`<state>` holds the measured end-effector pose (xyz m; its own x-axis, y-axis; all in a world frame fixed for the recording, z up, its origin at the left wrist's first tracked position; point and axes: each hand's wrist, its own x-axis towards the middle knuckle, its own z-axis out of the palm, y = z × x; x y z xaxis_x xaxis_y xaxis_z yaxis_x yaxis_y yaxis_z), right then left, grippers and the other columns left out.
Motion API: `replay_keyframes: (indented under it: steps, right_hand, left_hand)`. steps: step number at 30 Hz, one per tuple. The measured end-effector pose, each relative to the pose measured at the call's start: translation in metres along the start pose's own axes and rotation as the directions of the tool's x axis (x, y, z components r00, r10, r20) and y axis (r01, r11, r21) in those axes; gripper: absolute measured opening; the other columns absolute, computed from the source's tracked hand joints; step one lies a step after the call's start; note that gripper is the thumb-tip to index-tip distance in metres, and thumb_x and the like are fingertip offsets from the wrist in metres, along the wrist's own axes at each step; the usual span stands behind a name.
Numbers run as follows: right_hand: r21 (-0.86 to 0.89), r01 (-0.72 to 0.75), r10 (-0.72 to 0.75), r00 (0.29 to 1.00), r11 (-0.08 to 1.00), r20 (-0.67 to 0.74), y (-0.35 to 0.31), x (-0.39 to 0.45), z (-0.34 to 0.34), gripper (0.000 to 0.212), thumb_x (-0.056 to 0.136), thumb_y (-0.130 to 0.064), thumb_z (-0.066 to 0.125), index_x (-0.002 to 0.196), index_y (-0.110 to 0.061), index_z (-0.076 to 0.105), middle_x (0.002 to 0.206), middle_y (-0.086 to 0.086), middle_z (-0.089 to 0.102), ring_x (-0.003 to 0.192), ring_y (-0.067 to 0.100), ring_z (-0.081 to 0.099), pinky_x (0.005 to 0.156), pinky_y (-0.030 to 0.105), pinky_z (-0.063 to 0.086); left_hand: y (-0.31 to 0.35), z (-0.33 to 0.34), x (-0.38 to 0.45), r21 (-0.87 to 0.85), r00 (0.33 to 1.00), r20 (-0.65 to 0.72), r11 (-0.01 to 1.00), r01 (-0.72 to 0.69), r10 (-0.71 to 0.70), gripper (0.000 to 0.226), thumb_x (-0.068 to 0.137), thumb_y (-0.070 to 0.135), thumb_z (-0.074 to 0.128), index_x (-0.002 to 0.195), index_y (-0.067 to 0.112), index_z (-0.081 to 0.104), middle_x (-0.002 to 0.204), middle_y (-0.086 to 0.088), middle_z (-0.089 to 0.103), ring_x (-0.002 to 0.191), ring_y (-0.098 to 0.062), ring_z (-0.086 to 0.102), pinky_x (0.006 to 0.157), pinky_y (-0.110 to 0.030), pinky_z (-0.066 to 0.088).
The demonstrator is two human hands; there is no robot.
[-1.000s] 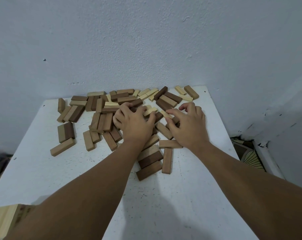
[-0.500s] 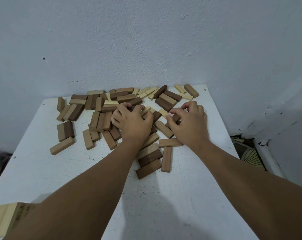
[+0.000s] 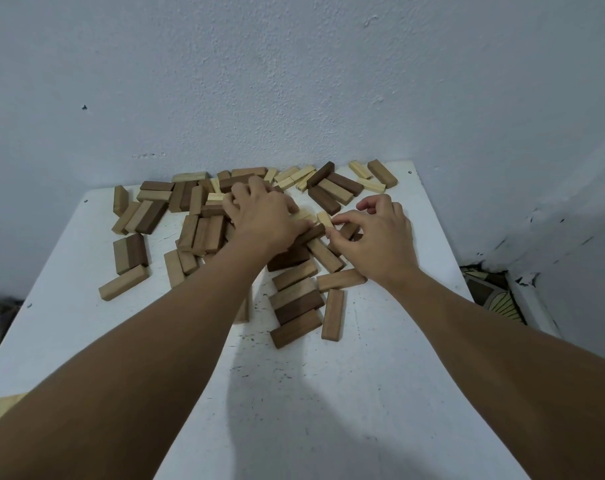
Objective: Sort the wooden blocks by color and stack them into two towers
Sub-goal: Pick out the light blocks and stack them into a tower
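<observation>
A white table [image 3: 328, 410] stands against a pale blue wall [image 3: 294, 81].

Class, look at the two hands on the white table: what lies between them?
In the head view, a small pale wooden block and one end of a dark brown wooden block lie between the left hand and right hand.

Both hands [image 3: 323, 226] amid scattered blocks [image 3: 204, 220]

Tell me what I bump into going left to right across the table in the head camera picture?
Lone tan block → left hand → pale little block → right hand → table's right edge.
</observation>
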<state>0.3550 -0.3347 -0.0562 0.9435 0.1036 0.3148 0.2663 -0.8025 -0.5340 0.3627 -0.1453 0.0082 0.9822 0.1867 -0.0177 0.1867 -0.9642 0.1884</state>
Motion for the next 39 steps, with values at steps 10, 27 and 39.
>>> replay_keyframes:
  steps: [10, 27, 39]
  right_hand:
    - [-0.024, -0.007, 0.008, 0.999, 1.0, 0.051, -0.004, 0.001, -0.004, 0.033, 0.089, -0.063, 0.062, 0.113, -0.044, 0.074, 0.123, -0.005, 0.05, 0.115, 0.017, 0.046, 0.103, 0.041, 0.044]
    - [-0.575, 0.07, 0.173, 0.918, 0.815, 0.357, -0.077, 0.036, -0.029, 0.015, 0.091, -0.052, 0.065, 0.096, -0.042, 0.074, 0.133, 0.002, 0.054, 0.137, 0.031, 0.039, 0.119, 0.066, 0.006]
    - [0.131, -0.051, 0.054, 0.998, 0.99, -0.025, -0.102, -0.089, -0.038, 0.029, 0.097, -0.044, 0.065, 0.125, -0.041, 0.06, 0.088, -0.02, 0.062, 0.098, 0.007, 0.055, 0.095, 0.039, 0.023]
  left_hand:
    - [-0.01, -0.002, -0.009, -0.032, 0.996, -0.054, 0.996, -0.079, 0.078, 0.035, 0.092, 0.065, 0.063, 0.113, 0.04, 0.075, 0.142, -0.001, 0.042, 0.137, -0.033, 0.027, 0.118, -0.052, 0.01]
    - [-0.046, -0.014, -0.061, -0.426, 0.98, -0.193, 0.904, -0.034, -0.055, 0.021, 0.089, 0.052, 0.076, 0.107, 0.042, 0.07, 0.113, 0.013, 0.061, 0.123, -0.021, 0.049, 0.11, -0.047, 0.034]
    - [-0.08, -0.024, -0.184, -0.672, 0.984, -0.174, 0.735, -0.091, -0.038, 0.019, 0.09, 0.041, 0.078, 0.107, 0.033, 0.071, 0.095, 0.016, 0.067, 0.087, -0.001, 0.057, 0.071, -0.018, 0.042]
